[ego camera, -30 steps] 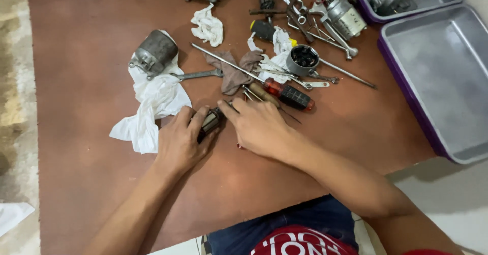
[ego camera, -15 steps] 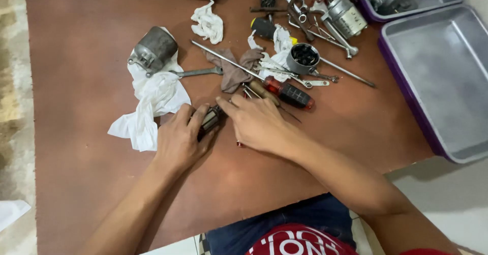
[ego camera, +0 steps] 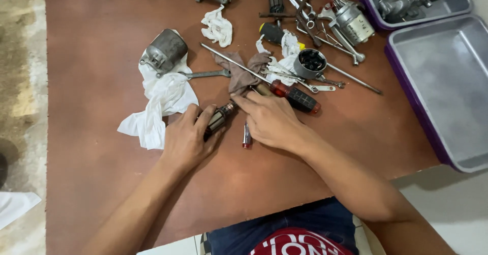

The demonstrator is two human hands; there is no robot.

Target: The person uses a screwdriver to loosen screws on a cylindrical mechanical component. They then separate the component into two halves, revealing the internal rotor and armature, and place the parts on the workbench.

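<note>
— Position of the motor armature [ego camera: 217, 120]?
— Lying on the brown board [ego camera: 91, 82], just right of the white cloth [ego camera: 160, 100]. Long axis running diagonally, shaft end pointing up and right toward the brown rag [ego camera: 239, 74].

— State of the left hand [ego camera: 185, 140]?
— Closed round the armature's lower end, fingers curled over the body, thumb on the near side. Pressed down against the board.

— Right hand [ego camera: 272, 123]?
— Flat and loosely spread just right of the armature, forefinger reaching to the shaft tip. Contact there likely, not certain. A small metal piece with a red end [ego camera: 247, 135] lying under the palm's near edge.

— Nearer hand?
— Left, already gripping; right beside the free end.

— Other items noted?
— Red-handled screwdriver [ego camera: 295, 96] just right of the armature, touching the right hand's knuckles. Grey motor housing [ego camera: 163, 51] above the cloth. Grey tray [ego camera: 447, 82] well off to the right.
</note>
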